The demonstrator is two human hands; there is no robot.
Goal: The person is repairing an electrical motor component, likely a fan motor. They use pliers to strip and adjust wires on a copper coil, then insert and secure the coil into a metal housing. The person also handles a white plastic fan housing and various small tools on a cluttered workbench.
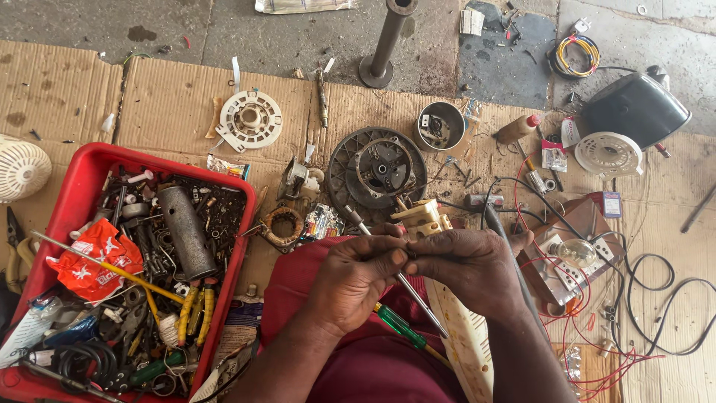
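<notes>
A slim metal rod [403,280] is pinched between the fingertips of the left hand [354,280] and the right hand [466,269], both closed on it above the lap. Its long axis is seen running diagonally, from upper left down toward a green-handled screwdriver [403,328]. A red tray [71,194] of tools is seen left.

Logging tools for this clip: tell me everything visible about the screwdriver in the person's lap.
The screwdriver has a translucent green handle and a long, thin, bare metal shaft. It lies diagonally across the dark red cloth on the lap, handle toward the lower right and shaft running up-left, passing under the left hand and right hand. Its tip shows beyond the fingers.
</notes>
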